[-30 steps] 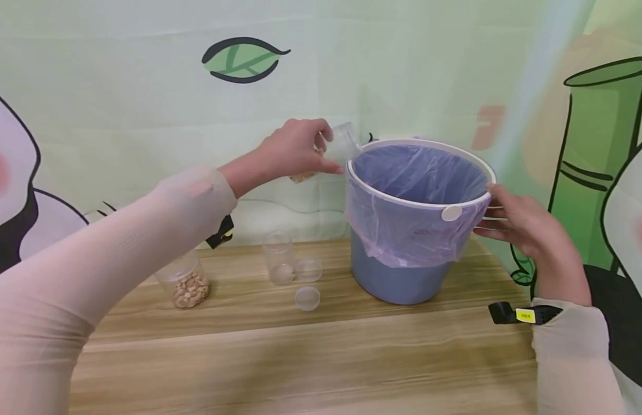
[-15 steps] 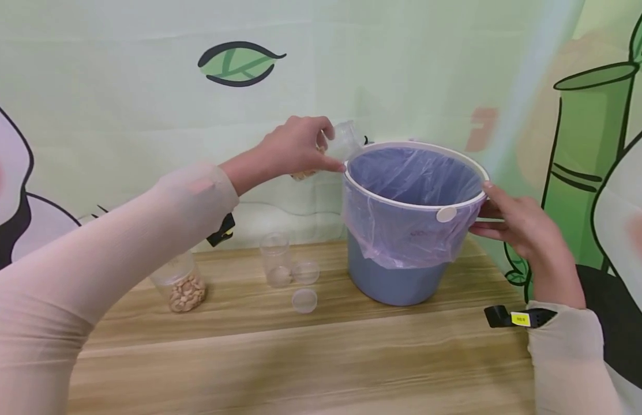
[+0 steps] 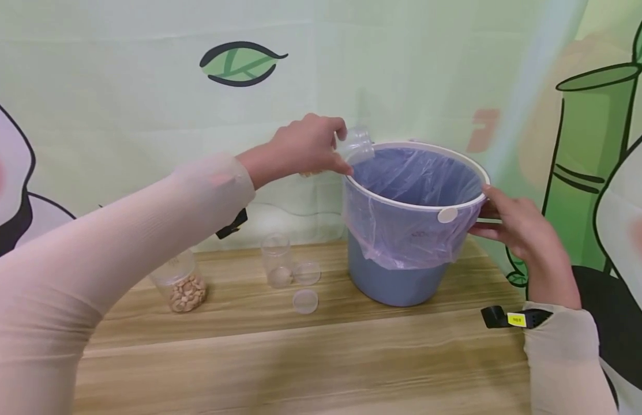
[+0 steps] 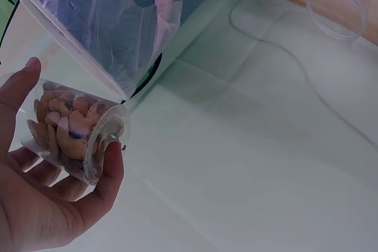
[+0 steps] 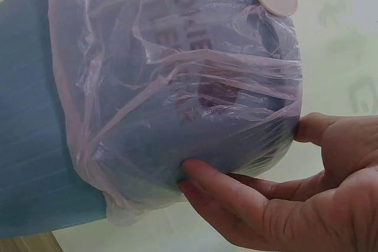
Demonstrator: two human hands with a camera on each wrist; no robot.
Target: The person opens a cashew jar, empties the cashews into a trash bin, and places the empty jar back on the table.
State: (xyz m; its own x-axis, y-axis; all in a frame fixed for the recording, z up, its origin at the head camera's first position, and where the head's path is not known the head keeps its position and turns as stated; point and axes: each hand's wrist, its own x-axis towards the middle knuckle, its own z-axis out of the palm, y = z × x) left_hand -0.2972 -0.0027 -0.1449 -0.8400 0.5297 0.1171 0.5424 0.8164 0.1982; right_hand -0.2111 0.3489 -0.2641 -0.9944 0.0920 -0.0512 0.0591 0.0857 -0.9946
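Observation:
In the head view my left hand (image 3: 307, 147) grips a clear plastic jar (image 3: 358, 144), tilted on its side at the left rim of a blue trash can (image 3: 393, 288). The jar's mouth reaches over that rim. Tan, nut-like pieces (image 4: 71, 125) fill much of the jar in the left wrist view, where my fingers curl around its base. My right hand (image 3: 525, 222) holds the can's right side, thumb at the white rim and fingers against the outside. A thin pinkish trash bag (image 5: 177, 75) lines the can and folds down over its outside.
Another clear jar (image 3: 174, 266) with similar tan pieces stands on the wooden table (image 3: 321, 363) at left, partly behind my left sleeve. An empty clear jar (image 3: 276, 251) and two clear lids (image 3: 305, 301) are left of the can. A printed cloth (image 3: 404, 69) hangs behind.
My left hand has shifted right with the tilted jar, bringing its mouth over the can's rim. The right hand keeps its hold on the can.

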